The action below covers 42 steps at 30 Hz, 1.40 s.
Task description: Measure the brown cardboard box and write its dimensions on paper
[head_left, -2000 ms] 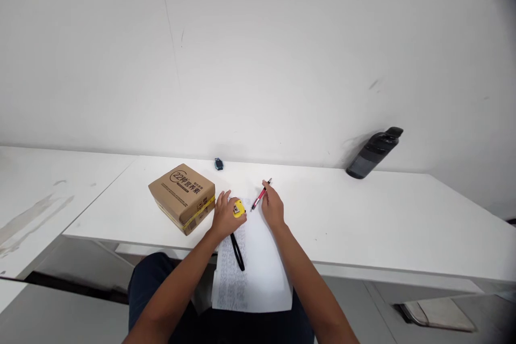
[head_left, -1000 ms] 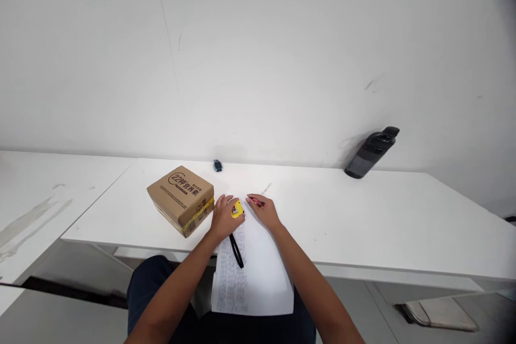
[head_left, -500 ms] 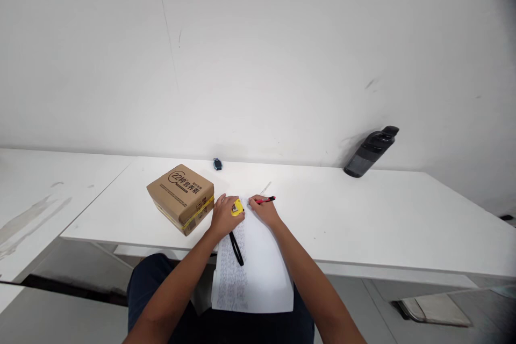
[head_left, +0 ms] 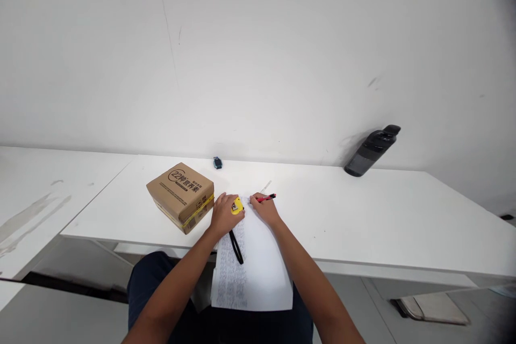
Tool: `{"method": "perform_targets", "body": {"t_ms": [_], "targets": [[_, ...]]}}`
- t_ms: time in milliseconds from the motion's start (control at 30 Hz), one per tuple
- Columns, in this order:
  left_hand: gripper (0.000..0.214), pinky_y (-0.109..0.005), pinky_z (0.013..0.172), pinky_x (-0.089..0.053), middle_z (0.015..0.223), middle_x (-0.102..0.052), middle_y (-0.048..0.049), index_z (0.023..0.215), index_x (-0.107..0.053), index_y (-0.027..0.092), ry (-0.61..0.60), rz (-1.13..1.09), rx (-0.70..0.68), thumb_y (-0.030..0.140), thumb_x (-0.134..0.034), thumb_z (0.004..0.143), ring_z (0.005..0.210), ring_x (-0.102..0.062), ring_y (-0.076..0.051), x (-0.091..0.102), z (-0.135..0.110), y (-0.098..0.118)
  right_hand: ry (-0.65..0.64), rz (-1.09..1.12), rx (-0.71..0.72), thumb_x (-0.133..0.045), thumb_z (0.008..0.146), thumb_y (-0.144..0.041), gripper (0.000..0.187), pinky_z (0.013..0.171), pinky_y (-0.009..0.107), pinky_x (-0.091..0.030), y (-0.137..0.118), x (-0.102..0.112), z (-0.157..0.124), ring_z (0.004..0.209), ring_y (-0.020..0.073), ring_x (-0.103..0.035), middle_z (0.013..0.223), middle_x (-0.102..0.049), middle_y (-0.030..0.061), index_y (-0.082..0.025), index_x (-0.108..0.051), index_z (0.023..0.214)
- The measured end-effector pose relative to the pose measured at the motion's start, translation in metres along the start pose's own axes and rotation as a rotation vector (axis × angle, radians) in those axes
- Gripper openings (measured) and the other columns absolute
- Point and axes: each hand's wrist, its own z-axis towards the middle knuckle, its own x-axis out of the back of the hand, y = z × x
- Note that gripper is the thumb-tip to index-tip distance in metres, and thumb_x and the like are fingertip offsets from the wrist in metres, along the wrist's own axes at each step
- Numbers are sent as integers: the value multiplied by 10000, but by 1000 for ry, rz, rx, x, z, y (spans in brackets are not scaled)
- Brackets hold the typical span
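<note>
My left hand (head_left: pixel 224 217) is closed around a yellow tape measure (head_left: pixel 237 206), whose black wrist strap (head_left: pixel 236 247) dangles over the paper. Between the fingers of my right hand (head_left: pixel 264 209) is a red and black pen (head_left: pixel 266 198), its tip at the top of the sheet. The paper (head_left: pixel 268 274) lies under both hands and hangs past the desk edge onto my lap; dense handwriting fills its left part. Just left of my left hand sits a brown cardboard box (head_left: pixel 181 191), with a yellow tape blade (head_left: pixel 198 212) running along its side.
A dark watch-like object (head_left: pixel 217 163) lies near the wall on the white desk (head_left: pixel 363 220). A black bottle (head_left: pixel 371 151) stands at the back right. Behind my right hand is a thin clear stick-like item (head_left: pixel 266 187). A flat pale item (head_left: pixel 437 309) is below the desk at right.
The pen in my right hand has shifted very slightly. My left hand, the tape measure and the box stay in place; the view has moved a little.
</note>
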Motion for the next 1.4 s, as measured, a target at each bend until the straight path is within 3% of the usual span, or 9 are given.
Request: {"method": "perform_targets", "body": {"t_ms": [1400], "targets": [[520, -473, 1131, -321, 1288, -637, -66, 1263, -603, 239, -1, -8, 5, 331, -680, 757, 1371, -402, -326, -1, 0, -1, 33, -52, 44, -486, 801, -394, 266, 589, 284, -388, -1, 1, -1, 589, 168, -503, 555, -537, -22, -229, -515, 595]]}}
